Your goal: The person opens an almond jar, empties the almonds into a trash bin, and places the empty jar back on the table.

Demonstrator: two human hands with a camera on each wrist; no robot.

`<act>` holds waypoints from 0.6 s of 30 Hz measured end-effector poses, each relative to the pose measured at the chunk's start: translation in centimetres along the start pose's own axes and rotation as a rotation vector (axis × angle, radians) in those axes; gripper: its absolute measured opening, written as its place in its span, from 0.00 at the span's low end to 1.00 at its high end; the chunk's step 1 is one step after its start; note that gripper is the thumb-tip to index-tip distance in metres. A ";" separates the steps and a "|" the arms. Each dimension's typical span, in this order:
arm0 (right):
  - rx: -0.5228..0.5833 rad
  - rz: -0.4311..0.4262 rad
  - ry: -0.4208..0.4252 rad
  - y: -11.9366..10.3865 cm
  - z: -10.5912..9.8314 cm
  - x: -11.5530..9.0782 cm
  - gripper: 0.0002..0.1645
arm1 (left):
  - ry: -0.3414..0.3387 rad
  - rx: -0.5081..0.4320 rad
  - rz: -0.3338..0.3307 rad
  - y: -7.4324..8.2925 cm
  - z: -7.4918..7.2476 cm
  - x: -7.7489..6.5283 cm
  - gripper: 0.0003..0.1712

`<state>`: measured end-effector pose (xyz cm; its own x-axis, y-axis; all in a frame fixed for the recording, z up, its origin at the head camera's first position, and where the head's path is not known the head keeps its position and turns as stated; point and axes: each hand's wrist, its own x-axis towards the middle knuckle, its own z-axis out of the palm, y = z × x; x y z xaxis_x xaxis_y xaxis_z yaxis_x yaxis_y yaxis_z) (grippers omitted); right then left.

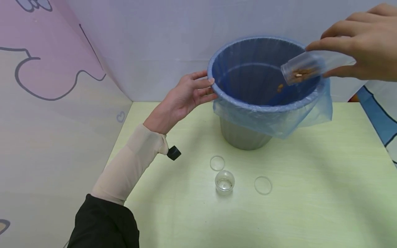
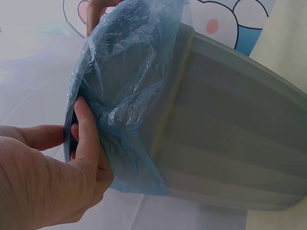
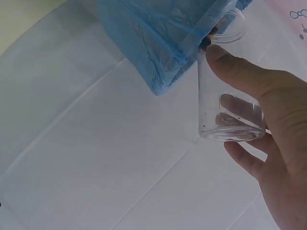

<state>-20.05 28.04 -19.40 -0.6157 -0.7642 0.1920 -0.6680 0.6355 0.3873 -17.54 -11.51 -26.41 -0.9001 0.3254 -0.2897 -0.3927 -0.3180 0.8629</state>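
Observation:
A grey trash can (image 1: 243, 136) stands on the table, lined with a blue plastic bag (image 1: 260, 119) folded over its rim. My left hand (image 1: 183, 100) grips the rim at the left, thumb on top and fingers against the outside. Above the right part of the opening, my right hand (image 1: 369, 44) holds a clear jar (image 1: 314, 63) tilted, its mouth pointing left and down. Brown bits (image 1: 301, 74) lie near the jar's mouth, and a few loose pieces (image 1: 280, 88) show below it, over the bag's inside. In the right wrist view, thumb and fingers wrap around the jar (image 3: 211, 108).
In front of the can, a small clear jar (image 1: 224, 184) stands upright on the pale table (image 1: 173, 213). Two clear round lids or rings lie near it, one ring (image 1: 217, 163) behind and another (image 1: 263, 185) to its right. A white wall (image 1: 149, 38) rises behind.

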 end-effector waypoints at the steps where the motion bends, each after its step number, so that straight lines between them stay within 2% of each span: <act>1: -0.005 -0.002 0.000 0.0 0.1 0.0 0.62 | -0.002 0.003 0.001 0.0 0.0 0.0 0.30; 11: -0.041 -0.021 -0.026 -0.4 -0.5 0.5 0.59 | -0.020 0.007 0.005 0.1 0.0 -0.2 0.30; 18: -0.068 -0.059 0.005 -1.0 -1.1 0.7 0.58 | -0.025 -0.012 0.006 0.1 0.0 -0.1 0.31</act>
<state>-19.36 26.72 -18.70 -0.5740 -0.8007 0.1712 -0.6729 0.5804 0.4586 -17.47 -11.60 -26.32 -0.8976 0.3453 -0.2739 -0.3896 -0.3311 0.8594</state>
